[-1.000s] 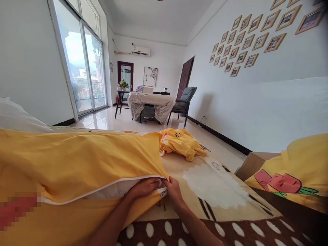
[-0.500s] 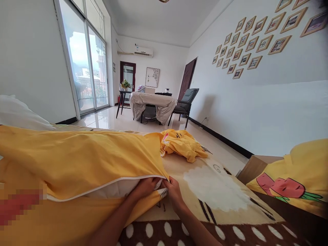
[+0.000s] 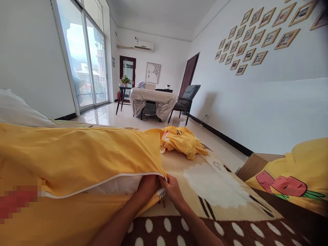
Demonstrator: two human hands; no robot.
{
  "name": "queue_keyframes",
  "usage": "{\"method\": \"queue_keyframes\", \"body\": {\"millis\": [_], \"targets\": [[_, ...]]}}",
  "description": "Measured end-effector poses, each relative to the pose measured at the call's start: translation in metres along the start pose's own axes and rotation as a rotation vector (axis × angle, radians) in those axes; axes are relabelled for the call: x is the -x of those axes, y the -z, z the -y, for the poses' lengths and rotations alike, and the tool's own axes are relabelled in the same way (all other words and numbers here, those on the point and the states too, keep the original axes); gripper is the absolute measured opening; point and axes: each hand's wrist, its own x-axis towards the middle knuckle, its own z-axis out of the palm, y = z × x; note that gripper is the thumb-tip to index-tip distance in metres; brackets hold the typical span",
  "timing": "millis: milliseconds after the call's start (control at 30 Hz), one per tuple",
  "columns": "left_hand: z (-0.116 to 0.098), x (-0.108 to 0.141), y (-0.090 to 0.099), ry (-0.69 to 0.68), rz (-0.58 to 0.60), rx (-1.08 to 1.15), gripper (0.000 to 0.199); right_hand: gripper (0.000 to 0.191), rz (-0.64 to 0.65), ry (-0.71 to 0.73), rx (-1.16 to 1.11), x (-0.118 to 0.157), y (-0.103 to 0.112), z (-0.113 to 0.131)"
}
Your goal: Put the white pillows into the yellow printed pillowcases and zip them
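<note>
A large yellow zippered cover (image 3: 84,147) lies across the left of the bed, its long side open along a white zipper edge. White padded filling (image 3: 118,185) shows inside the gap. My left hand (image 3: 150,182) reaches into the opening near the right-hand corner, and its fingers are hidden behind the fabric and my other hand. At that corner my right hand (image 3: 171,188) is closed, pinching the cover's edge between thumb and fingers. Both hands are close together, nearly touching.
A crumpled yellow cloth (image 3: 183,141) lies beyond my hands on the sheep-patterned blanket (image 3: 176,205). On the right, a cardboard box (image 3: 252,165) has a yellow carrot-print item (image 3: 304,171) over it. A white pillow (image 3: 22,111) sits at left; a covered table (image 3: 153,97) and chair (image 3: 188,99) stand farther off.
My left hand has moved slightly right and deeper into the corner, its fingers now less visible. My right hand keeps its pinch on the edge. The view has shifted a little.
</note>
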Motion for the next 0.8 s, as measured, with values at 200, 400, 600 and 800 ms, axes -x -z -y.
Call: {"method": "queue_keyframes", "body": {"millis": [200, 400, 600, 800], "targets": [[0.001, 0.004, -0.002, 0.003, -0.028, -0.028, 0.023, 0.036, -0.054, 0.065, 0.227, -0.003, 0.016, 0.01], [0.009, 0.005, -0.007, 0.012, -0.022, -0.12, 0.027, 0.043, 0.411, -0.035, -0.181, -0.007, 0.035, 0.01], [0.01, 0.005, -0.007, 0.038, -0.005, -0.214, 0.035, 0.038, 0.24, -0.024, -0.085, -0.019, 0.042, -0.013], [0.004, 0.009, -0.003, 0.062, 0.023, -0.311, 0.04, 0.028, 0.288, -0.004, 0.021, -0.015, 0.026, -0.016]]}}
